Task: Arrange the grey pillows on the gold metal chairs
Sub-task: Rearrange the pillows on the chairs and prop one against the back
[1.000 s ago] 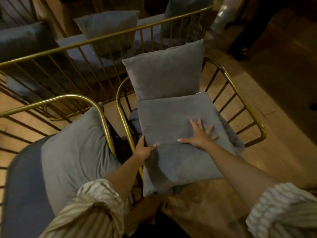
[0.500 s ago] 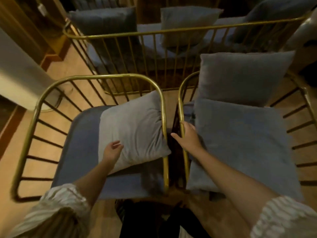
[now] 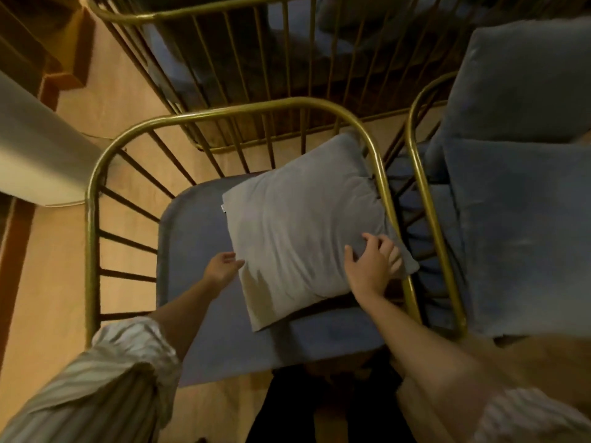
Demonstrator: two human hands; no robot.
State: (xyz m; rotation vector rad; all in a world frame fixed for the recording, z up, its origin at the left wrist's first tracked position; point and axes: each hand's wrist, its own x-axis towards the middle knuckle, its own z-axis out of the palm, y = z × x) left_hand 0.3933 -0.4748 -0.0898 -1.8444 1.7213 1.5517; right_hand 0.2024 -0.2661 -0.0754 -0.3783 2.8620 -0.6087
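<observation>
A light grey pillow [image 3: 300,225] lies tilted on the blue seat [image 3: 198,251] of a gold metal chair [image 3: 92,199], leaning against the chair's right rail. My right hand [image 3: 371,266] rests on the pillow's near right corner, fingers curled onto the fabric. My left hand [image 3: 222,266] touches the pillow's near left edge with fingers apart. On the neighbouring gold chair [image 3: 428,199] to the right, one grey pillow [image 3: 524,235] lies flat on the seat and another [image 3: 524,81] stands against the back.
A third gold-railed seat [image 3: 224,14] stands behind, with dark cushions inside. A pale wall or cabinet edge [image 3: 35,145] juts in at the left. Wooden floor [image 3: 44,298] surrounds the chairs. My dark trousers show at the bottom centre.
My view swung left from the right chair to the left one. My right hand left the right chair's rail and came onto the light grey pillow; my left hand stays at its left edge.
</observation>
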